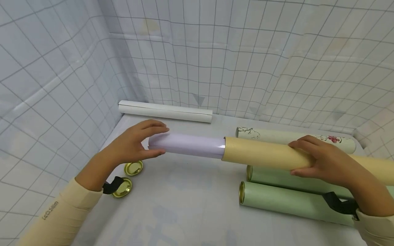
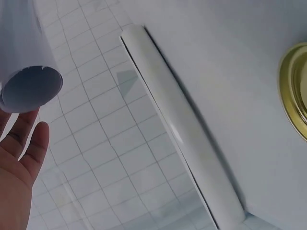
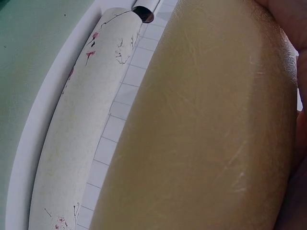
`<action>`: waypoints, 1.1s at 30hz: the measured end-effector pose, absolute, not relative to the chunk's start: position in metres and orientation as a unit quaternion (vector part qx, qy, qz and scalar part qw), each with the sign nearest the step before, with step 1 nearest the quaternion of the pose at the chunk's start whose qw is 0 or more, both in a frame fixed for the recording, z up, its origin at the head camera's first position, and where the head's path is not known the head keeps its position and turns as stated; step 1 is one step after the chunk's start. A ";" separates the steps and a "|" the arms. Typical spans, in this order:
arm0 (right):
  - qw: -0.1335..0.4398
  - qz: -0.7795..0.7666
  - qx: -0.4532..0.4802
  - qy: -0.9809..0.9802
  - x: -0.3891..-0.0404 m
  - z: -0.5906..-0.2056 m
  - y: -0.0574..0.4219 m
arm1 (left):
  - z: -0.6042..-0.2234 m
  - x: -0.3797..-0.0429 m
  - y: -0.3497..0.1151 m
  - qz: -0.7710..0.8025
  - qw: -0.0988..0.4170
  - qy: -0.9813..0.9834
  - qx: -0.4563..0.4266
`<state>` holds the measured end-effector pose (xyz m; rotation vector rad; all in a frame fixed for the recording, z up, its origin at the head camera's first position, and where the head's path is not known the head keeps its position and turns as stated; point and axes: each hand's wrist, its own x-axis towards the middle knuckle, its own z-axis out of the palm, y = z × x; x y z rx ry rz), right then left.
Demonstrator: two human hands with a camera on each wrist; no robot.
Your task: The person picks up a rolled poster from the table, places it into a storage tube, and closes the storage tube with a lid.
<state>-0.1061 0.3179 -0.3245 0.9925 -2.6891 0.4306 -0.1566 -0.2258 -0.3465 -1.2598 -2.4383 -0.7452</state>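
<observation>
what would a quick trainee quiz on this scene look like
1. What sticks out of the long tan cylindrical tube? (a) a glossy lilac roll (b) a green cylinder (c) a white roll
2. True or false: the left hand grips the tan tube.
3. How many loose, round, metallic gold lids show in the head view?

Key: 1. a; 2. false, the right hand does; 3. two.
</observation>
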 end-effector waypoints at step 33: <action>0.141 0.133 0.369 -0.909 -0.101 -0.321 0.300 | -0.352 -0.141 -0.176 -0.349 0.105 -0.815 -0.451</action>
